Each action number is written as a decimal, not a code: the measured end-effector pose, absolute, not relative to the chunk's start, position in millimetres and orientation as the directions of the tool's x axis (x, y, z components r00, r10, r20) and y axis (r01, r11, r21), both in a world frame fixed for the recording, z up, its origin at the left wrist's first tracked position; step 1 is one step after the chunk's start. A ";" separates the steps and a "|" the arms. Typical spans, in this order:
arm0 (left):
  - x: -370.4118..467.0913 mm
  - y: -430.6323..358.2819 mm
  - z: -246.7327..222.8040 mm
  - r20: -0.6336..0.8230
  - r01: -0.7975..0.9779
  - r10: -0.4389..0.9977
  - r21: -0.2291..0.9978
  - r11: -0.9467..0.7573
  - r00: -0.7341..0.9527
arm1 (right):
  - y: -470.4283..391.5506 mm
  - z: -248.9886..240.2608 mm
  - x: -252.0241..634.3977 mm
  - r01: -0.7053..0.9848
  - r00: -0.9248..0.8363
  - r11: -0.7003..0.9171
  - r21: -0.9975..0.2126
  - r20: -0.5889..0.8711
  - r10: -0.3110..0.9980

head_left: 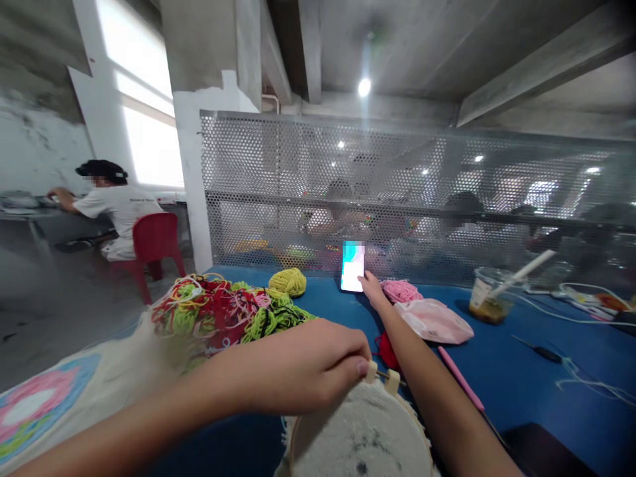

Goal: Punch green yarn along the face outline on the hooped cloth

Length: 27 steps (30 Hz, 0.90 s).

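My left hand (322,364) is closed at the top of a round embroidery hoop (428,442), its thumb and finger pressed together by the screw clamp. Off-white cloth (377,430) with dark smudged marks is stretched in the hoop, tilted toward me. My right arm reaches forward across the table. At its end, my right hand (371,289) grips the lower right edge of a phone (352,268) with a lit screen, upright near the mesh panel. Its back fingers are hidden. Red yarn (389,351) shows beside my right forearm.
Tangled yarn (213,308) and a yellow skein (288,282) lie left; pink yarn (401,290), a pink bag (437,321), a pink-handled tool (460,377) and a plastic cup (489,301) lie right. A perforated metal panel (278,185) borders the blue table. Another person (119,212) sits far left.
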<state>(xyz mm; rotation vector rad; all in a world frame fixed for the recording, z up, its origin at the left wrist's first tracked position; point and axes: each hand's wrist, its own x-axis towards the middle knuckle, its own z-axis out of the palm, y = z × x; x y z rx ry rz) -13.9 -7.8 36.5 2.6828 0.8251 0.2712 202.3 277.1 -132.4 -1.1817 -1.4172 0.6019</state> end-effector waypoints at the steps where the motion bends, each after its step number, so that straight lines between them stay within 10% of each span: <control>1: -13.9 -7.4 36.1 0.085 0.510 0.571 0.357 -0.783 0.817 | 276.6 -131.9 201.9 0.327 0.140 0.353 -0.877 0.414 0.900; 9: -15.3 -10.9 35.8 0.080 0.554 0.657 0.468 -0.689 0.749 | 273.2 -123.4 199.2 0.560 0.191 0.325 -0.762 0.501 0.844; 17: -14.3 -9.0 39.3 0.044 0.593 0.711 0.518 -0.617 0.701 | 265.6 -78.1 186.5 0.868 0.023 0.372 -0.328 0.775 0.631; 27: -14.6 -7.0 39.3 0.047 0.594 0.700 0.491 -0.637 0.712 | 260.3 -78.8 187.7 0.953 -0.174 0.302 -0.030 0.761 0.625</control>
